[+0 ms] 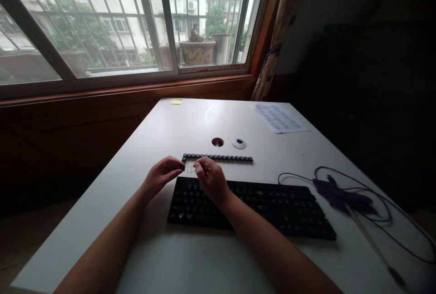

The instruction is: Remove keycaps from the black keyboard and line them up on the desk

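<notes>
Between the thumb and fingertips of my left hand [165, 171] is a small black keycap [183, 167]. My right hand [211, 178] is closed on a thin wire keycap puller [190, 169], whose wire loops point left toward that keycap. A gap shows between the loops and the keycap. Under my right hand and wrist lies a black keyboard [272, 203], partly covered by them. Just beyond my hands, a row of loose black keycaps [235, 158] runs across the table, with another keycap below its left end.
On the white table [143, 248] are a cable hole [217, 142] and a round grommet [239, 143]. Printed sheets [281, 118] lie far right, a yellow sticky note [176, 101] far left. To the right are a purple cloth [344, 196], a brush-like stick [369, 239] and looped black cable.
</notes>
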The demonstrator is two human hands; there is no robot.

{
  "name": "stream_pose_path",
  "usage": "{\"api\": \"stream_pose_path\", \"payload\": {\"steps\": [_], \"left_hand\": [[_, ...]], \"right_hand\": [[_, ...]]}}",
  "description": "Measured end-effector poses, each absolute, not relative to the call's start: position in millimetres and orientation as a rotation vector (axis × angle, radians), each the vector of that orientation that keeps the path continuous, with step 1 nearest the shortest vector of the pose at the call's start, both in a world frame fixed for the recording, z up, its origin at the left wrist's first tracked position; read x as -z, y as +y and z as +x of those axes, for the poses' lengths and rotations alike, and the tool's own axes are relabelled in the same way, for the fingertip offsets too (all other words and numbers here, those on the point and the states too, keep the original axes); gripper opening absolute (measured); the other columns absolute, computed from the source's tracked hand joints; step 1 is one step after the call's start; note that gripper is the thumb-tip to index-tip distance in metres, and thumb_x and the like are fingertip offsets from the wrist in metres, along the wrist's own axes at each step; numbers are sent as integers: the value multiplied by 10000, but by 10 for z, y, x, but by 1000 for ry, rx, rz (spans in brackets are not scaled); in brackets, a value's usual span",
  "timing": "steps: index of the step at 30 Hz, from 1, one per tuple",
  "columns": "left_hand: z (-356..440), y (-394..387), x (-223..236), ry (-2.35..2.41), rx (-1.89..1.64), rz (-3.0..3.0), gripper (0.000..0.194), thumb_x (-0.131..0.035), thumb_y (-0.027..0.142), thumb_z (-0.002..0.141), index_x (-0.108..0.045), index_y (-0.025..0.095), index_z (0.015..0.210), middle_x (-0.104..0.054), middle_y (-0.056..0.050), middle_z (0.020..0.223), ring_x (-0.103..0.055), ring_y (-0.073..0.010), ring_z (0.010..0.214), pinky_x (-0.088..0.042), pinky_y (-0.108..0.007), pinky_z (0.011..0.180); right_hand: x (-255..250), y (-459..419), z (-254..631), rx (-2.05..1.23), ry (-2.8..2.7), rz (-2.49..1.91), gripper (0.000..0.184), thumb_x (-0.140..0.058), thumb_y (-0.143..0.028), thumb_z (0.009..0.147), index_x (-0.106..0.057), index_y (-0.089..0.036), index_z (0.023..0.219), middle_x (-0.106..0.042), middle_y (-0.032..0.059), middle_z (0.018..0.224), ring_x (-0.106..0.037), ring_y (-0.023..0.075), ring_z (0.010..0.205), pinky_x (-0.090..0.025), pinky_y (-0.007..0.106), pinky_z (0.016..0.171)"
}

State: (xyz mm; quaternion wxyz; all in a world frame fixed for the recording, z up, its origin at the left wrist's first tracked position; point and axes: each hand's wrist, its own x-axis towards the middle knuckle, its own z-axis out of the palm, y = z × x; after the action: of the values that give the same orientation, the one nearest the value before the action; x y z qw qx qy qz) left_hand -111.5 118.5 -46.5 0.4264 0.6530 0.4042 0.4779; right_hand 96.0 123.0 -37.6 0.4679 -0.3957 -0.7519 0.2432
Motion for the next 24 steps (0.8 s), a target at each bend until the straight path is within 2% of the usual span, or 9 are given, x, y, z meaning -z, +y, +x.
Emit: {"api": "stream_pose_path", "payload": {"steps": [8, 14, 18, 21, 24], "left_hand": [[-1121, 1195, 479, 985, -1196, 1676, 184, -702, 228, 832, -656, 160, 996, -631, -72, 985, -635, -190, 923, -532, -328, 835], [-1117, 1237, 540, 1042, -1192, 1851, 144, -656, 248, 864, -664, 173, 987, -604, -66, 980, -630, -180, 898, -550, -323, 794], [-1145, 1294, 625, 1288, -1138, 2099, 156, -638, 260, 873, -678, 215, 1017, -587, -64, 1018, -595, -185, 881, -546, -325, 734], [-1173, 1343, 687, 1448, -1081, 2367, 153, -678, 248, 842, -701, 245, 993, -596, -54, 971, -549, -220, 930, -497, -395, 841], [-1180, 1368, 721, 1493, -1018, 2465, 155, -688, 250, 836, -705, 255, 990, -599, -48, 960, -533, -225, 927, -454, -413, 887]], "right_hand": [[338, 1199, 978, -396, -1793, -1026, 253, -370, -265, 986, -525, -200, 797, -502, 61, 916, -495, 197, 923, -417, 369, 917], [366, 1235, 961, -450, -1806, -971, 217, -355, -231, 992, -512, -209, 845, -508, 54, 918, -500, 193, 914, -430, 360, 894], [373, 1242, 957, -473, -1789, -967, 212, -359, -228, 992, -516, -210, 850, -512, 49, 913, -511, 189, 902, -436, 348, 874], [380, 1248, 958, -475, -1797, -967, 209, -365, -218, 987, -518, -210, 845, -518, 47, 908, -516, 188, 898, -434, 343, 871], [401, 1265, 955, -464, -1834, -973, 207, -367, -209, 983, -523, -207, 848, -527, 49, 907, -519, 189, 897, -432, 337, 864]]}}
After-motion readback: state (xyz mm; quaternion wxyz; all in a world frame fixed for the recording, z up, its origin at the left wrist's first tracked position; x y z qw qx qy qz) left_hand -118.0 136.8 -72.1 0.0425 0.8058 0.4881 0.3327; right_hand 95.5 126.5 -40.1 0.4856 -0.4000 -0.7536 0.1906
